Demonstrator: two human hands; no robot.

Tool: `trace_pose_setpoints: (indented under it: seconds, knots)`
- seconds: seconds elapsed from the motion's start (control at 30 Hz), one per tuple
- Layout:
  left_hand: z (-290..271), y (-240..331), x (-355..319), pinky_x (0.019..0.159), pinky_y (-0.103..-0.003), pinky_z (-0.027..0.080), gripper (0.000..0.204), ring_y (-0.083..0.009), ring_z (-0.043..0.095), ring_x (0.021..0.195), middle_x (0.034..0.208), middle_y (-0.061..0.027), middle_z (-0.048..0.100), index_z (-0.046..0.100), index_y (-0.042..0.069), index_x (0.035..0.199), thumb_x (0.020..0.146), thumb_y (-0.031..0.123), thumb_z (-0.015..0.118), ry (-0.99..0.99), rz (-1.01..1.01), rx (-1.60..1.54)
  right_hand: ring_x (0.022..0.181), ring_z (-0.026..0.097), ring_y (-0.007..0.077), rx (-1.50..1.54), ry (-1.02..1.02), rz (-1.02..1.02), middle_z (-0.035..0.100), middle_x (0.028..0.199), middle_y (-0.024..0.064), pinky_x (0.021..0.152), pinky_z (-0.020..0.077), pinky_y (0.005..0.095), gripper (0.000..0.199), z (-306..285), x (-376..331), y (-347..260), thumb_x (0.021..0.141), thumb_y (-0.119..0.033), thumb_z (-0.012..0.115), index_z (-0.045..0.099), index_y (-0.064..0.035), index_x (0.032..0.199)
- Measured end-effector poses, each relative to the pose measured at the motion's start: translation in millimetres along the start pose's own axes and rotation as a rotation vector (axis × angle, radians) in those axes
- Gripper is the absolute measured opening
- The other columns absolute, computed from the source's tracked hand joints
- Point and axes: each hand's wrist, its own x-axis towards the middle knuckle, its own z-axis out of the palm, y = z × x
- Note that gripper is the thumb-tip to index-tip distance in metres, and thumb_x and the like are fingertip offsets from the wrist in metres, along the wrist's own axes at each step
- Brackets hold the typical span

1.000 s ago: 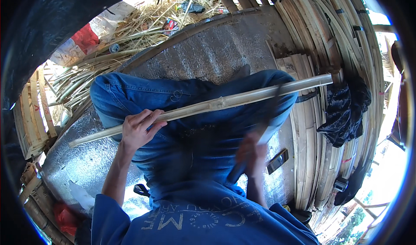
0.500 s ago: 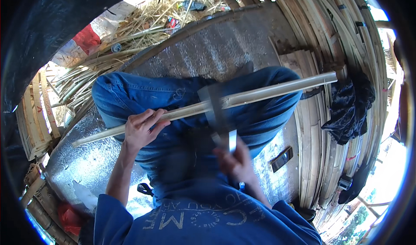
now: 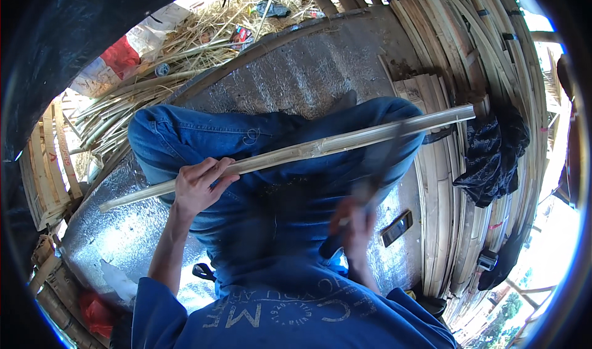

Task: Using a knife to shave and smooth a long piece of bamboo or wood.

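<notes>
A long split bamboo strip (image 3: 327,144) lies slantwise across my crossed legs, its right end higher in the view. My left hand (image 3: 202,185) is closed round the strip left of the middle, thumb below and fingers over the top. In my right hand (image 3: 356,222) is a large knife (image 3: 381,161), smeared by motion. Its broad dark blade points up and meets or crosses the strip above my right knee. Whether the edge touches the bamboo cannot be made out.
A phone (image 3: 396,228) lies on the shiny floor sheet (image 3: 265,71) by my right leg. Stacked bamboo slats (image 3: 441,176) line the right side, with a black plastic bag (image 3: 493,158) over them. Loose cut strips (image 3: 117,124) and shavings heap at the far left.
The knife has moved right along the strip, from near its middle to above my right knee, and my right hand went with it. My left hand keeps its hold, nearly still.
</notes>
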Motion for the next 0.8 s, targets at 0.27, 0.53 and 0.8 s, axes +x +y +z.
trace_pose_setpoints:
  seconds: [0.27,0.53,0.8]
  knots:
    - [-1,0,1,0.042,-0.025,0.047,0.033,-0.0113,0.055,0.048,0.072,0.0018,0.056,0.067,0.007,0.097,0.074,0.026,0.078,-0.013,-0.015,-0.002,0.043,0.050,0.0156,0.361,0.180,0.054,0.051,0.065,0.0065,0.037,0.0415,0.0286,0.020,-2,-2,-36,0.093,-0.019,0.051,0.047,-0.0031,0.105]
    - [-3,4,4,0.042,-0.025,0.046,0.033,-0.0114,0.055,0.047,0.071,0.0014,0.056,0.067,0.006,0.097,0.074,0.026,0.078,-0.009,-0.001,0.022,0.036,0.044,0.0139,0.224,0.007,0.175,0.047,0.059,0.0054,0.033,0.0384,0.0264,0.017,-15,3,-32,0.093,-0.013,0.048,0.044,-0.0044,0.107]
    - [8,-5,3,0.042,-0.024,0.047,0.035,-0.0111,0.056,0.048,0.072,0.0007,0.058,0.067,0.005,0.097,0.074,0.027,0.079,0.012,0.041,0.033,0.051,0.055,0.0140,-0.163,-0.640,0.287,0.057,0.073,0.0059,0.047,0.0460,0.0250,0.031,11,3,-21,0.092,-0.012,0.048,0.046,-0.0020,0.122]
